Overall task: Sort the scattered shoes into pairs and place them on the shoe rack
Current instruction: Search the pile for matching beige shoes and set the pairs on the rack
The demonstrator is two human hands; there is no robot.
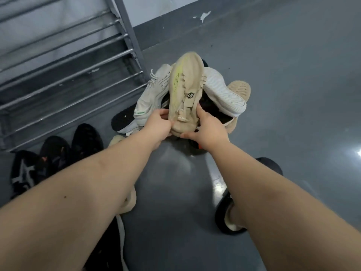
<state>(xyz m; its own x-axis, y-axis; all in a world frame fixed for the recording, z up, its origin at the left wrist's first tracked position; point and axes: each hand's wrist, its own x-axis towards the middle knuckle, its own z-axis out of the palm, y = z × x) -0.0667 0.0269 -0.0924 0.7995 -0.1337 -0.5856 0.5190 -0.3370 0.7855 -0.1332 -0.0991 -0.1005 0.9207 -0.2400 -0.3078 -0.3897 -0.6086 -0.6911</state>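
Observation:
A beige sneaker [186, 89] is held sole-up above a heap of shoes on the grey floor. My left hand [158, 126] grips its heel from the left and my right hand [207, 128] grips the heel from the right. Under it lie a white sneaker [154, 92], a white-soled shoe [222, 90], a tan shoe [240, 89] and a black shoe [125, 120]. The grey metal shoe rack [64, 75] stands at the upper left, its bars bare.
Three black shoes [56, 153] lie on the floor in front of the rack. A beige shoe [129, 202] shows under my left forearm, and a black slipper [226, 216] under my right. The wall [156, 8] runs behind the pile.

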